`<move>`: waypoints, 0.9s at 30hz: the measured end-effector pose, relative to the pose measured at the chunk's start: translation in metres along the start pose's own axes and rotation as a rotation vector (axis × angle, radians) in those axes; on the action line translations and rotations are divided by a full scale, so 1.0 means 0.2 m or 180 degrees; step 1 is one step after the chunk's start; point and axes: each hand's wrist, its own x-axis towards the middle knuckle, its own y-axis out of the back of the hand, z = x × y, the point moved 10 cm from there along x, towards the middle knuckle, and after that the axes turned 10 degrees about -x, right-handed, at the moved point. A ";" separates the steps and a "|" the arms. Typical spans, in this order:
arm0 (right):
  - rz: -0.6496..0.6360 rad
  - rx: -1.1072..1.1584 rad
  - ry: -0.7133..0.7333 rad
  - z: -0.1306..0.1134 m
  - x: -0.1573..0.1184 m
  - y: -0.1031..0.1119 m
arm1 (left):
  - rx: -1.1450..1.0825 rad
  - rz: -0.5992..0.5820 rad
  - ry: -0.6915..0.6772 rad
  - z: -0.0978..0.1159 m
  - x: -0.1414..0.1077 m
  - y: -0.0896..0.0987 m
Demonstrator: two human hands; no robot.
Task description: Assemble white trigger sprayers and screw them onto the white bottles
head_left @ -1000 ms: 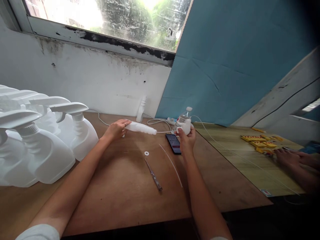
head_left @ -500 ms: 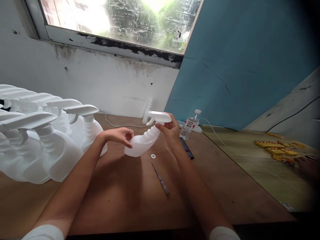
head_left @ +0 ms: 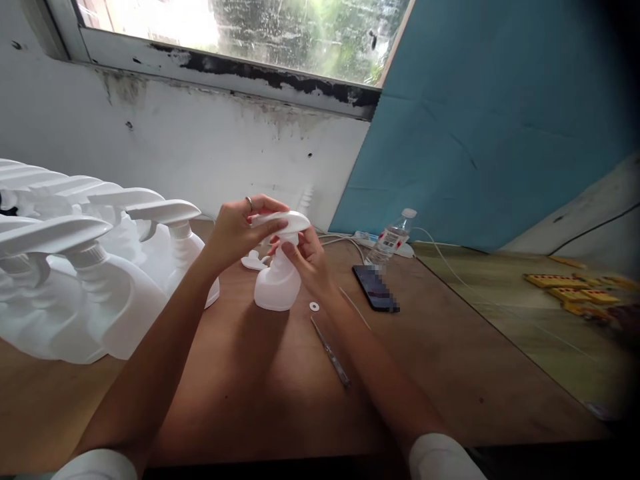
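Observation:
A white spray bottle (head_left: 278, 288) stands upright on the brown table, its trigger head (head_left: 295, 221) on top. My left hand (head_left: 240, 230) grips the trigger head from the left, thumb along its near side. The fingers of my right hand (head_left: 309, 261) are closed round the bottle's neck just under the head. A small white washer (head_left: 314, 307) lies in front of the bottle. Nearer me is a thin pointed metal tool (head_left: 331, 353), whose kind I cannot make out. Behind my left wrist a loose white plastic piece (head_left: 254, 261) is partly visible.
Several white spray bottles (head_left: 125, 300) crowd the table's left side. To the right are a phone (head_left: 375, 288), a clear water bottle (head_left: 391, 239) and a white cable (head_left: 435, 243). Yellow parts (head_left: 570, 287) lie on the surface further right. A wall with a window stands behind.
My left hand has gone from the bottle's body up to the trigger head. My right hand has slid down to the neck. The bottle, tilted before, now stands upright.

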 end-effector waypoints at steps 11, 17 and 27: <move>-0.0298 0.0379 -0.0318 0.09 -0.02 -0.04 | 0.0461 -0.0072 -0.0344 0.09 -0.01 -0.03; 0.0278 0.0375 -0.0246 0.06 -0.02 -0.01 | 0.0412 -0.0084 -0.0159 0.06 -0.02 -0.05; 0.0192 0.0289 -0.0322 0.05 -0.01 -0.03 | 0.0478 -0.0003 -0.0100 0.05 -0.02 -0.04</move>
